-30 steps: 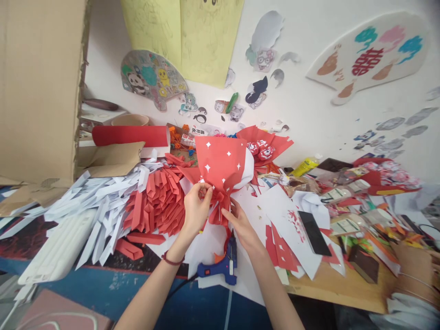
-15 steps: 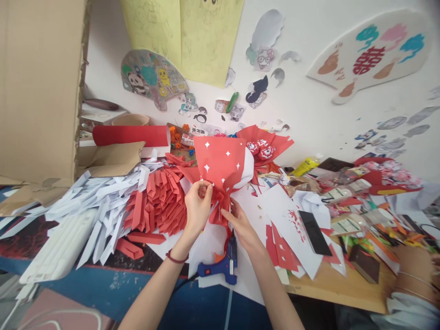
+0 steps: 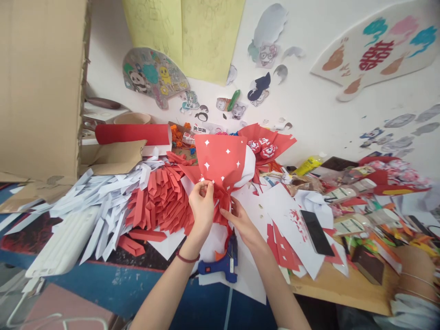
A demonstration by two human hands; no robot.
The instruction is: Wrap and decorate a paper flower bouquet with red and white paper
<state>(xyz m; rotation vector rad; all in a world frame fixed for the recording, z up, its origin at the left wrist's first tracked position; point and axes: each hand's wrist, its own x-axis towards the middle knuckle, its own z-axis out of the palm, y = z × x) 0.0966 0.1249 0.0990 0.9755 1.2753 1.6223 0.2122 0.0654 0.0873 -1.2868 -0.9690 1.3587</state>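
A red paper bouquet wrapper (image 3: 223, 158) with white star cutouts stands upright in front of me, gathered to a narrow neck low down. My left hand (image 3: 201, 204) pinches the paper at the wrapper's left side, thumb against the fingers. Around the gathered neck on the right, my right hand (image 3: 240, 222) is closed, its thumb on the near side and its fingers partly hidden behind the paper. Just below both hands a blue hot glue gun (image 3: 220, 266) lies on white paper sheets.
Heaps of folded red paper strips (image 3: 158, 199) and white strips (image 3: 106, 197) lie to the left. At right are a black phone (image 3: 316, 233), a yellow bottle (image 3: 309, 165) and another person's arm (image 3: 414, 270). A second red bouquet (image 3: 268, 140) stands behind.
My left hand has shifted slightly right and turned at the wrist, still pinching the wrapper's edge. My right hand stays at the neck. The view has moved a little.
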